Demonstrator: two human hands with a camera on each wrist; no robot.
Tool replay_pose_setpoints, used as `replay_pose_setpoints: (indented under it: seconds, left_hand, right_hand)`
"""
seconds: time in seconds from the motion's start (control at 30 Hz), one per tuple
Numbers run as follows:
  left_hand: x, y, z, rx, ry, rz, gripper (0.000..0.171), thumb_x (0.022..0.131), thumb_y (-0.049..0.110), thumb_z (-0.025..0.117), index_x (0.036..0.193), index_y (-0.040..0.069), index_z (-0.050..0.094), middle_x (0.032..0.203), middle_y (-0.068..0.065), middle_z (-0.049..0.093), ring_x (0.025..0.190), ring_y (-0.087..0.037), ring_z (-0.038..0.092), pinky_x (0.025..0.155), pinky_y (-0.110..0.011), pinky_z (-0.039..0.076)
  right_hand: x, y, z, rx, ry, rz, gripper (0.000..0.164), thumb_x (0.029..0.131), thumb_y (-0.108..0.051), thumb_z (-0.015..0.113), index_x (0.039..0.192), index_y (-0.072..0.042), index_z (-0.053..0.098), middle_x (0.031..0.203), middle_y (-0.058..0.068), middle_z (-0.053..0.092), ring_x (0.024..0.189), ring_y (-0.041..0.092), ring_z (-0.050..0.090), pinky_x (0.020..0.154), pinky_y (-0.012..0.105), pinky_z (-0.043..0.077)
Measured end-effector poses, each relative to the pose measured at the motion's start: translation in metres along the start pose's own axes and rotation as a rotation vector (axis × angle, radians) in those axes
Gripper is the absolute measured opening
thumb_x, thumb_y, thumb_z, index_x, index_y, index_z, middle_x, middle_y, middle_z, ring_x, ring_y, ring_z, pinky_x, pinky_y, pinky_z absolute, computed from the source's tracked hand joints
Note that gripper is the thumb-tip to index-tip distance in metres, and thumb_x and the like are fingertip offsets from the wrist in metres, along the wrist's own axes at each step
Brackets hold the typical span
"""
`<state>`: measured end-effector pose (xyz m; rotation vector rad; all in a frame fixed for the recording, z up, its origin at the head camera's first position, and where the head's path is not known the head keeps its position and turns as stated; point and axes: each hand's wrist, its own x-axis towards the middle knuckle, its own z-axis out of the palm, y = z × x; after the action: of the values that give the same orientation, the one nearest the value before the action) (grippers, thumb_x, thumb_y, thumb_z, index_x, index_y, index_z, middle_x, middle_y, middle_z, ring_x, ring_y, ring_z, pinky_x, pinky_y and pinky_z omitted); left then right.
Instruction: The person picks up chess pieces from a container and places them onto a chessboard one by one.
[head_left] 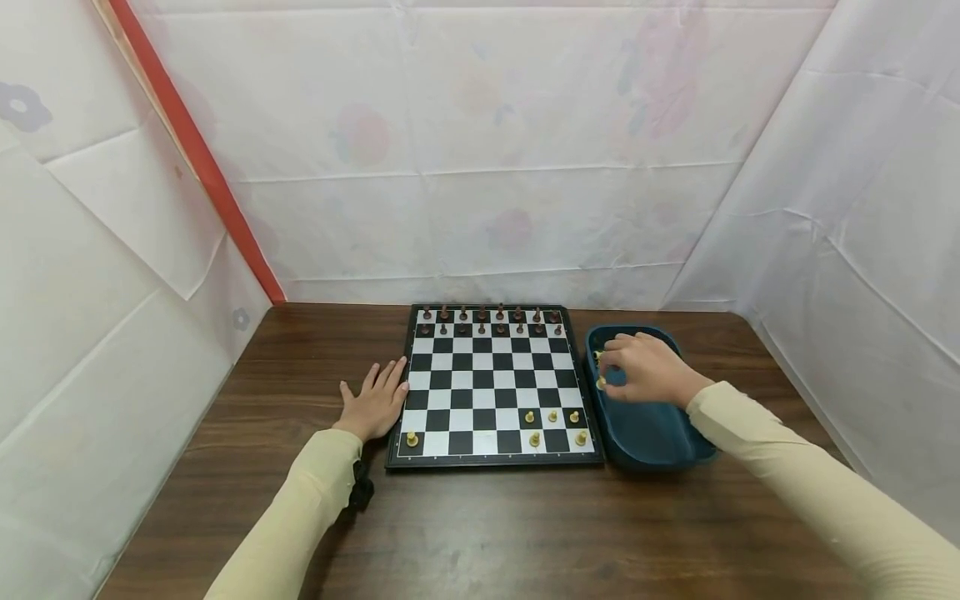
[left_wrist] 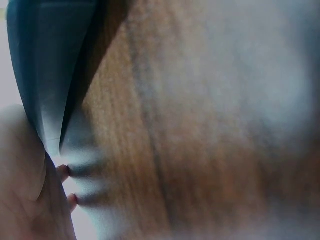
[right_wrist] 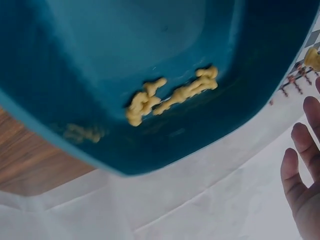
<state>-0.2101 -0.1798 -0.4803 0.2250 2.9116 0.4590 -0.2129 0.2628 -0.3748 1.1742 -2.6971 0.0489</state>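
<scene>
A black-and-white chessboard [head_left: 472,379] lies on the table, dark reddish pieces [head_left: 482,314] lined up in its two far rows. Several yellow pieces stand on its near rows, among them a pawn [head_left: 529,417] at the right and a piece [head_left: 412,439] in the near left corner. My left hand [head_left: 372,404] rests with fingers spread at the board's left edge. Over the left side of a blue bin [head_left: 648,442], my right hand [head_left: 645,368] pinches a yellow chess piece [right_wrist: 312,59] by the fingertips. More yellow pieces [right_wrist: 187,92] lie at the bottom of the bin.
The bin stands right against the board's right side. Brown wooden table [head_left: 495,533] surrounds both. White patterned sheets [head_left: 480,150] hang behind and at both sides, and a red strip [head_left: 202,158] runs up at the left. A black band [head_left: 362,487] sits at the left wrist.
</scene>
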Motion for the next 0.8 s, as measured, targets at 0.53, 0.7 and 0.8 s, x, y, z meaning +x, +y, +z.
replay_pose_setpoints:
  seconds: [0.53, 0.7, 0.8]
  left_hand:
    - [0.0, 0.001, -0.002, -0.007, -0.007, -0.006, 0.057, 0.105, 0.04, 0.017, 0.155, 0.017, 0.005, 0.158, -0.012, 0.013, 0.144, -0.035, 0.003, 0.1, -0.073, -0.008]
    - [-0.001, 0.002, -0.002, -0.011, -0.014, -0.005, 0.057, 0.105, 0.041, 0.017, 0.155, 0.017, 0.006, 0.158, -0.012, 0.013, 0.144, -0.035, 0.003, 0.1, -0.073, -0.009]
    - [-0.001, 0.003, -0.002, -0.011, -0.015, -0.008, 0.058, 0.104, 0.041, 0.017, 0.155, 0.017, 0.006, 0.158, -0.012, 0.013, 0.144, -0.035, 0.003, 0.1, -0.073, -0.009]
  right_hand:
    - [0.013, -0.049, 0.009, 0.078, -0.078, -0.073, 0.014, 0.077, -0.034, 0.074, 0.081, -0.021, 0.07, 0.078, -0.005, 0.059, 0.07, 0.008, 0.046, 0.062, 0.028, 0.043]
    - [0.015, -0.057, 0.02, 0.085, -0.099, -0.093, 0.012, 0.077, -0.035, 0.074, 0.079, -0.023, 0.069, 0.078, -0.009, 0.057, 0.071, 0.007, 0.046, 0.061, 0.027, 0.04]
    - [0.015, -0.062, 0.024, 0.092, -0.116, -0.102, 0.011, 0.079, -0.035, 0.073, 0.079, -0.024, 0.07, 0.079, -0.009, 0.058, 0.072, 0.006, 0.046, 0.061, 0.026, 0.039]
